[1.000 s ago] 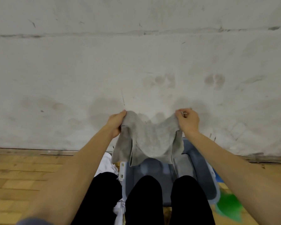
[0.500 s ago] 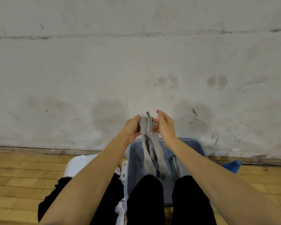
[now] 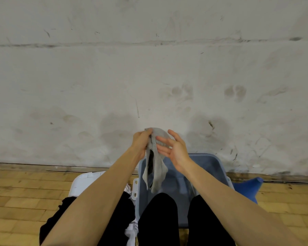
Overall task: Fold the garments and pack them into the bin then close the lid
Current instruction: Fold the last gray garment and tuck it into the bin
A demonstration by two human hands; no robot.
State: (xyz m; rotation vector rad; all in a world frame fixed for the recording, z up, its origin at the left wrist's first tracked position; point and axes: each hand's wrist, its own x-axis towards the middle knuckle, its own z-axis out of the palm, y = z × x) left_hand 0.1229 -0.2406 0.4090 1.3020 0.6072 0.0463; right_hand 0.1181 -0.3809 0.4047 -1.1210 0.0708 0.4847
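1. The step in hand, as I judge it, is halving a small grey garment point(image 3: 154, 162) in the air above the blue-grey bin point(image 3: 219, 167).
2. The left hand point(image 3: 140, 142) has its grip curled round the top of the garment, pinching the gathered upper edge; the cloth hangs from there in a narrow doubled strip, its lower end dangling over the open bin.
3. The right hand point(image 3: 174, 148) has its grip spread, fingers straight and apart. It lies just beside the cloth and may brush it at the fingertips; I cannot tell for sure.
4. To do the fold well, the free hand should likely take the hanging lower end and bring it up to the pinched top, so the edges meet before anything is let go.
5. Keeping the strip taut would help the layers lie flat; slack cloth of this kind tends to twist.
6. The fold should be lowered into the bin, not dropped, so it stays closed.
7. Counted: one bin, open; one white lid point(image 3: 85, 181) lying on the wooden floor point(image 3: 25, 196) just left of the bin, partly hidden by the left forearm.
8. One grey garment in hand. Beside the left leg lies a pile with black cloth point(image 3: 64, 215) and white cloth point(image 3: 132, 231); how many pieces it holds I cannot tell.
9. One blue object point(image 3: 252, 185) shows at the right of the bin, against the scuffed wall point(image 3: 149, 68); what it is I cannot tell.
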